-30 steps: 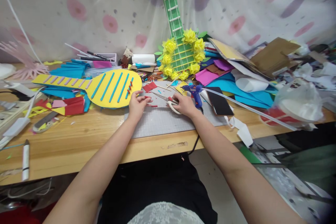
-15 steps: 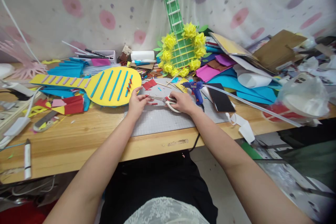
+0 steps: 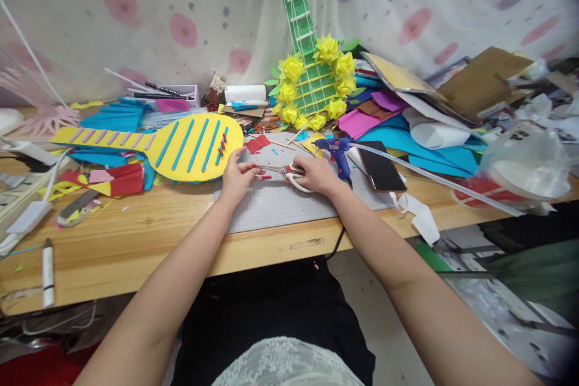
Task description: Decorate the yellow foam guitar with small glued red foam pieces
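Observation:
My right hand (image 3: 313,174) is wrapped round the pale handles of a pair of scissors (image 3: 297,181), whose blades point left. At the blade tips my left hand (image 3: 237,176) has its fingers pinched; what lies between them is too small to make out. A thin red stick (image 3: 266,177) shows just below the blades. Beyond the fingers is a red paper scrap (image 3: 257,144) on the grey cutting mat (image 3: 275,211). To the left lies a yellow paper guitar (image 3: 194,148) with blue strips and small red pieces on its body, its right edge close to my left hand.
A blue glue gun (image 3: 337,154) with a long clear glue stick lies right of my right hand, beside a phone (image 3: 382,169). A green instrument with yellow flowers (image 3: 312,87) leans at the back. Coloured paper (image 3: 416,145) and a plastic-wrapped tub (image 3: 515,169) crowd the right.
Both hands and the scissors stay in nearly the same place. The view has shifted very slightly; nothing has visibly been picked up or let go.

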{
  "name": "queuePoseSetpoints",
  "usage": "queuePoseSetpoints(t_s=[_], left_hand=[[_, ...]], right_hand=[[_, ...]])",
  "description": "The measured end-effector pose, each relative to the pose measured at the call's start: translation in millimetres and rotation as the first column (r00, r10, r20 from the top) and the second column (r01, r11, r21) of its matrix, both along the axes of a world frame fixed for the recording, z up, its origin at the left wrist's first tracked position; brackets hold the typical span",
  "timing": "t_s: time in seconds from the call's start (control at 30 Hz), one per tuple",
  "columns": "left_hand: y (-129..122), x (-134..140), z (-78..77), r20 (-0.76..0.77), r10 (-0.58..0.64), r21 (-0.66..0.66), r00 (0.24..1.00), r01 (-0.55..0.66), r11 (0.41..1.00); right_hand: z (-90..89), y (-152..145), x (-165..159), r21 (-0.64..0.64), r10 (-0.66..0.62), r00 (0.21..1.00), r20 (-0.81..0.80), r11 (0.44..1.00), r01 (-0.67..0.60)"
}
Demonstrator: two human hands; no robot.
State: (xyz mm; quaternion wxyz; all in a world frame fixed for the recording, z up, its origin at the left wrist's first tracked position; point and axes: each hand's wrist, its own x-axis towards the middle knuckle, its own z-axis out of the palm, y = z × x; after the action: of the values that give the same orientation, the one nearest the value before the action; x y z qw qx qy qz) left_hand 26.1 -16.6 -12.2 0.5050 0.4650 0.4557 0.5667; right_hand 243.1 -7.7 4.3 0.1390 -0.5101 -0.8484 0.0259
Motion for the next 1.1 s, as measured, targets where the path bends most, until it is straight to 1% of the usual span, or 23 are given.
queuePoseSetpoints(t_s=[0.13,0.3,0.5,0.9,1.0,1.1], left_hand=[[0.0,0.2,-1.1,-0.031,-0.001,0.015,1.0,0.001,1.0],[1.3,0.4,-3.6,-0.055,-0.002,0.015,0.998,0.002,1.0],[3.2,0.9,-4.4,-0.048,-0.005,-0.005,0.999,0.005,1.0],[-0.3,1.1,-1.6,-0.046,-0.04,-0.007,0.998,0.04,0.999],[-1.4,1.4,0.3,-0.043,-0.05,-0.009,0.998,0.05,0.999],[-1.9,1.2,0.8,-0.034,-0.045,-0.009,0.998,0.045,0.999]], right_hand=[[1.2,-1.0,0.0,0.002,-0.008,1.0,0.017,1.0,0.008],[2.4,-0.5,1.1,0.052,0.004,0.999,0.035,0.999,-0.005],[-0.6,2.2,3.0,0.044,0.001,0.999,0.047,0.999,-0.003],[-5.0,3.8,4.0,0.094,-0.01,0.998,0.055,0.996,0.005],[-5.7,4.0,3.9,0.105,-0.014,0.999,0.04,0.994,0.01],[-4.7,3.0,2.8,0.097,-0.038,0.999,-0.012,0.994,0.039]])
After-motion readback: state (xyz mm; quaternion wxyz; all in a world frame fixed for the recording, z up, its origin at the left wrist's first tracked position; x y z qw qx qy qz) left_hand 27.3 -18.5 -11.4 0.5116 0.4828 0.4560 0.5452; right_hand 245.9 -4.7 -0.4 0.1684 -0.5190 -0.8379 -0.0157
